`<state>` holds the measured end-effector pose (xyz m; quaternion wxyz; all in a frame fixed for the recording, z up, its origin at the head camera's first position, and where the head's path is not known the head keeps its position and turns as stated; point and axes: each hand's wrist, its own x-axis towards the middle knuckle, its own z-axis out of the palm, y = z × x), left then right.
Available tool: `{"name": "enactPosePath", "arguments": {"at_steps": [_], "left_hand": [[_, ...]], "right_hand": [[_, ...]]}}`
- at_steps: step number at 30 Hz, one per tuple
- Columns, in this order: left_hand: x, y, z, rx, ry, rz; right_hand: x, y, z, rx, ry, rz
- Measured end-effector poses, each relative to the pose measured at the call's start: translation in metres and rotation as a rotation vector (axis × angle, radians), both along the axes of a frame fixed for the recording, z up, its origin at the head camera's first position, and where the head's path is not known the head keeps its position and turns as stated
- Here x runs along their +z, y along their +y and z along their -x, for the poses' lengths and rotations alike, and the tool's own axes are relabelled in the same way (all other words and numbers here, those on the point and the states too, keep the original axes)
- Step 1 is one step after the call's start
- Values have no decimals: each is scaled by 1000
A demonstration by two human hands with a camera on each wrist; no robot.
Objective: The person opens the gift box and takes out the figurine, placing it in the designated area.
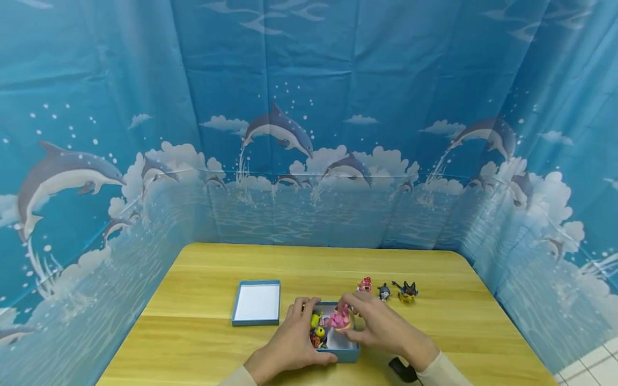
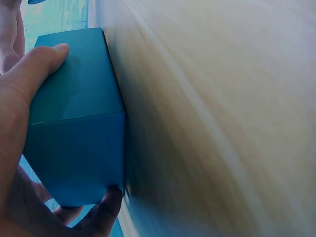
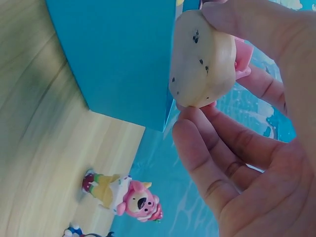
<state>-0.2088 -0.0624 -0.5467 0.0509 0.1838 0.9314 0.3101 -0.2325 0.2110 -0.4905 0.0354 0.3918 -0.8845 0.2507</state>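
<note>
Under both sets of fingers spreads a smooth yellow wood-grain table point(image 1: 193, 316) with rounded far corners; beyond the fingertips hangs a creased blue curtain point(image 1: 309, 59) printed with dolphins, and past the right hand point(image 1: 383, 324) lie white floor tiles point(image 1: 586, 364). The left hand point(image 1: 292, 338) is curled round an open blue rectangular box point(image 1: 345, 356), thumb along the near wall. The right thumb and fingers pinch a pink moulded figure point(image 1: 340, 320) at the box's right part (its rounded cream base, flecked with dark specks, faces the wrist camera); whether it touches the box I cannot tell. Just right of the left fingers, small glossy multicoloured figures point(image 1: 317, 332) crowd inside. Left of those fingers, well apart, sits a shallow blue-edged tray with a flat white interior point(image 1: 258, 303). Beyond the right fingers stand a pink bear figure point(image 1: 365, 284), a grey-and-white figure point(image 1: 384, 292) and a black-and-yellow figure with pointed ears point(image 1: 407, 292).
</note>
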Motion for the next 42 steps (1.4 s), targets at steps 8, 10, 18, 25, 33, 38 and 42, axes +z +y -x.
{"name": "enactPosePath", "arguments": {"at_steps": [8, 10, 18, 25, 33, 38, 42], "left_hand": [[-1, -1, -2, 5, 14, 2], [-2, -1, -1, 5, 13, 5], [-4, 0, -1, 2, 6, 6], [-1, -1, -1, -5, 18, 4], [-2, -1, -2, -2, 26, 6], [-2, -1, -1, -2, 31, 9], [-2, -2, 0, -5, 26, 13]], "right_hand": [[-2, 4, -2, 14, 8, 25], [-3, 5, -2, 14, 12, 27], [-5, 10, -2, 14, 2, 24], [-8, 11, -1, 1, 8, 30], [-10, 14, -3, -9, -7, 21], [-10, 16, -3, -3, 19, 36], [-11, 19, -4, -14, 36, 28]]}}
